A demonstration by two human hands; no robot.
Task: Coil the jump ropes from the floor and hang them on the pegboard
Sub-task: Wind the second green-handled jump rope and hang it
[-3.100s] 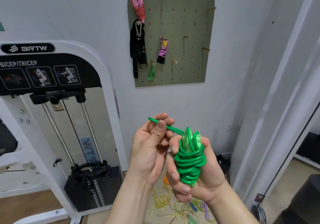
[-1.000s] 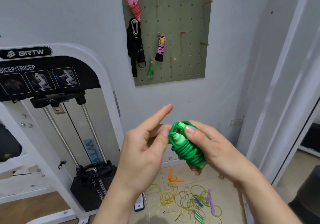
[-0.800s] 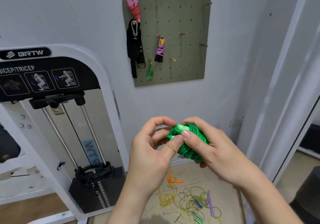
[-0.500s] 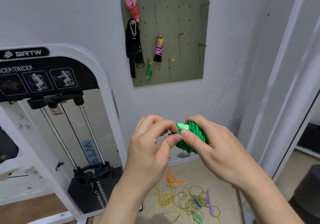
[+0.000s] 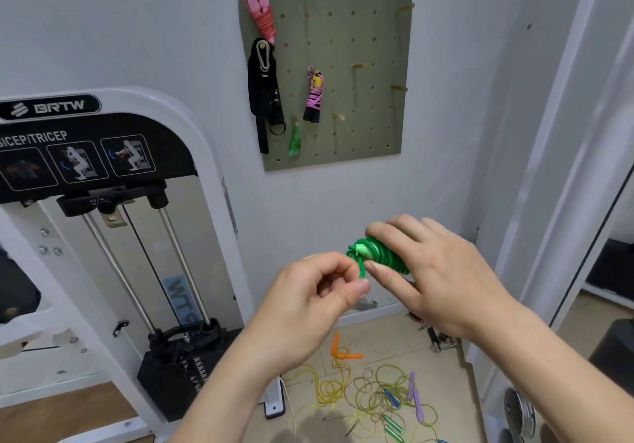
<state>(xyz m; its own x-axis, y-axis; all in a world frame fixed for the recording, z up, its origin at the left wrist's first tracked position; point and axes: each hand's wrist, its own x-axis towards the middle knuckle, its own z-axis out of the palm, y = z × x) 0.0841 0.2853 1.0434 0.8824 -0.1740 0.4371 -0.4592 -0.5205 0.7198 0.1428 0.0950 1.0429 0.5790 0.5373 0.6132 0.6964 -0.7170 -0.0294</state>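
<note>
The person is standing facing the wall, holding a bright green plastic jump rope (image 5: 384, 258), wound into a stubby tight bundle, up in the air in front of the arched olive-green pegboard (image 5: 370, 127) and well above the floor (image 5: 387, 339). The right hand (image 5: 442, 281) is wrapping its fingers over the bundle and clamping it, thumb underneath. The left hand (image 5: 308, 305) is pinching a short free loop of the same cord at the bundle's near end between thumb and forefinger. To my eye this is the locking tuck, and it is asking for care. The right hand should be squeezing the wraps so none is slipping while the left is drawing the loop snug under a turn, leaving enough of an eye to slide over a bare wooden peg (image 5: 358, 66). Springy plastic cord is likely to be unwinding the moment either grip is loosening early. A tangle of thin yellow-green cords with coloured handles (image 5: 370, 394) is lying on the floor below, waiting.
</note>
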